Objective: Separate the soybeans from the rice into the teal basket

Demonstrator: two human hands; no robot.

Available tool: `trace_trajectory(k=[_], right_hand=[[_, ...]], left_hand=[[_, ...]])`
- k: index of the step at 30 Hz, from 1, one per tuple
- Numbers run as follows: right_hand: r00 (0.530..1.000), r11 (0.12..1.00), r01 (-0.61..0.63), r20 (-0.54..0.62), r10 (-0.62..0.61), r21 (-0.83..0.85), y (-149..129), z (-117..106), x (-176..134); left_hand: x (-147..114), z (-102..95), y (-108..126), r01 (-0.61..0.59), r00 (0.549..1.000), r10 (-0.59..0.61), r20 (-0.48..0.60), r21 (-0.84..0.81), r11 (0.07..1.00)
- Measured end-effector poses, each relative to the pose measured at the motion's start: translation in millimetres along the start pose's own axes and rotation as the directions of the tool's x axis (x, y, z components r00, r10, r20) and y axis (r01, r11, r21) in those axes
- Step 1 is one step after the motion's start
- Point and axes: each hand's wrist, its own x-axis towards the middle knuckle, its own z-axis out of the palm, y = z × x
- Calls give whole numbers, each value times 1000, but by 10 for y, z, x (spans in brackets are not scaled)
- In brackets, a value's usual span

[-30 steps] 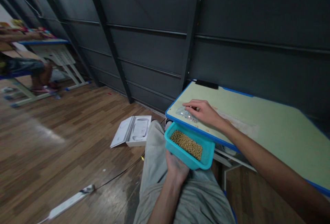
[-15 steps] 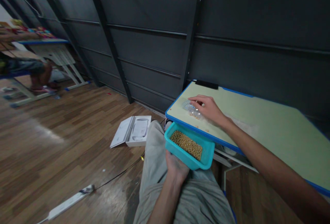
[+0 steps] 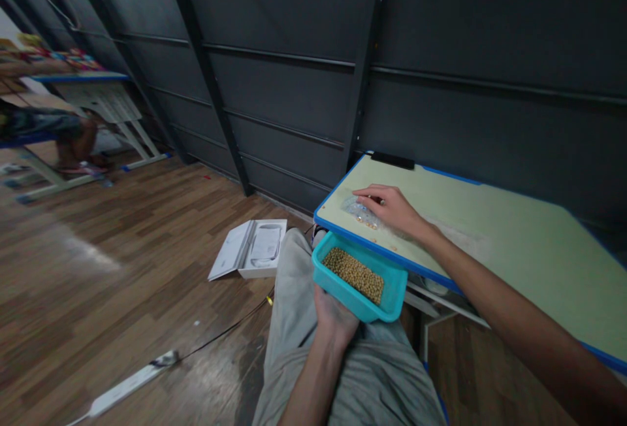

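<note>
A turquoise plastic tray (image 3: 399, 285) rests over my lap, tucked against the desk's edge. Round tan beans (image 3: 355, 274) fill part of its bottom. My left hand (image 3: 334, 315) holds the tray from below, its fingers mostly hidden under it. On the desk, my right hand (image 3: 389, 206) is bent over a clear plastic piece (image 3: 353, 206), with thumb and fingers closed on it. Whether this plastic is a bag or a thin sheet I cannot tell. A few loose beans (image 3: 366, 223) lie at its near side, close to the desk's edge.
The pale green desk (image 3: 514, 236) has a blue rim and a black strip (image 3: 392, 161) at its back. A dark panelled wall (image 3: 274, 86) stands behind. On the floor are an open white box (image 3: 264, 249) and a power strip (image 3: 132, 383). Another person sits far left.
My right hand and the clear plastic have shifted slightly left on the desk. The tray and my left hand have stayed in place.
</note>
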Motion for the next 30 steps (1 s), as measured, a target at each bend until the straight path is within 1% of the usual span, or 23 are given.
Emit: trace_trajectory(k=[4, 11, 15, 24, 30], right_hand=[[1000, 999, -7, 24, 6, 36, -30, 12, -7], [999, 998, 0, 42, -3, 63, -94, 27, -13], [998, 997, -1, 59, -3, 73, -144, 26, -16], [996, 993, -2, 92, -9, 116, -252, 20, -36], [993, 990, -11, 122, -7, 142, -284, 39, -48]], left_hand=[[16, -35, -3, -5, 999, 6, 44, -13, 1000], [11, -9, -2, -13, 999, 13, 40, -5, 1000], [-2, 20, 5, -16, 1000, 16, 20, -8, 1000], [-15, -27, 5, -8, 999, 8, 34, -10, 1000], [-30, 22, 14, -19, 998, 20, 67, -10, 1000]])
